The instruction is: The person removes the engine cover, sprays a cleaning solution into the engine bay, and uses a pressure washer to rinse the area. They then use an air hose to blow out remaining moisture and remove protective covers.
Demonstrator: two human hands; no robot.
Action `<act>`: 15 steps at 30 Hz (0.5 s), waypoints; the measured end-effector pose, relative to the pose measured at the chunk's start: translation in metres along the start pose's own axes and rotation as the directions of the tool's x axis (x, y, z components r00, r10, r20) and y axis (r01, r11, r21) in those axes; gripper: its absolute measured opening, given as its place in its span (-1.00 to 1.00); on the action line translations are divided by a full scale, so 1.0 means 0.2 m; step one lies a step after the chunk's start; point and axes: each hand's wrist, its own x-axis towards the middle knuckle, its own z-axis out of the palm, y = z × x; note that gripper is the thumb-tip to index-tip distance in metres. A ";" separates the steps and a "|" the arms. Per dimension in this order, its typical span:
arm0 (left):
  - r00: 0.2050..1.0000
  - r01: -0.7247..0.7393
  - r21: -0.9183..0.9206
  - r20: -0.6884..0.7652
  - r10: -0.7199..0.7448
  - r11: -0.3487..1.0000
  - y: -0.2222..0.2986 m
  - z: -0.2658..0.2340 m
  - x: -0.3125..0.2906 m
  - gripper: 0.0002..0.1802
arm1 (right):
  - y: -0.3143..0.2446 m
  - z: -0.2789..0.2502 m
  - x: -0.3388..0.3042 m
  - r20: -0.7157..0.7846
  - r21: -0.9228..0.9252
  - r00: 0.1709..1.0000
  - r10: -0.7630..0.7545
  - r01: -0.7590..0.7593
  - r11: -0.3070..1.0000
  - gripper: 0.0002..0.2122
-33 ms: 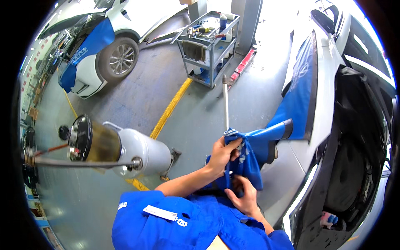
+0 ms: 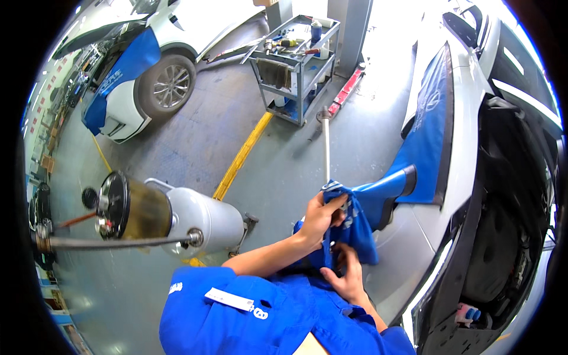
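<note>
left hand (image 2: pixel 318 222): fingers closed on upper part of blue cloth (image 2: pixel 361 241) | right hand (image 2: pixel 348 277): curled at cloth's lower part, fingertips hidden, grip I cannot tell | metal rod (image 2: pixel 326 148): extends from cloth, beyond left fingers

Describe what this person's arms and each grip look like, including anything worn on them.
The left grip and right grip are bare hands, without gloves. The forearms are bare too, with no visible watch or band. The sleeves are bright blue, and a small white marking shows at the left shoulder.
</note>
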 end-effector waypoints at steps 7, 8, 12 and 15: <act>0.962 0.177 0.037 0.203 -0.181 0.983 0.30 0.11 0.73 -0.74 | 0.13 -0.03 0.68 0.113 0.502 0.991 0.079 -0.125 0.855 0.03; 0.955 0.162 0.040 0.244 -0.167 0.986 0.37 0.13 0.85 -0.67 | 0.10 -0.03 0.75 0.037 0.406 0.997 0.066 -0.075 0.911 0.01; 0.895 -0.009 -0.054 0.445 0.033 0.998 0.75 0.02 1.39 -0.54 | -0.09 -0.11 0.88 -0.277 0.188 0.941 0.194 -0.145 0.971 -0.50; 0.872 -0.199 0.040 0.463 0.158 0.979 1.20 -0.06 1.72 -0.49 | -0.07 -0.09 0.84 -0.459 0.034 0.881 0.114 -0.111 0.993 -0.63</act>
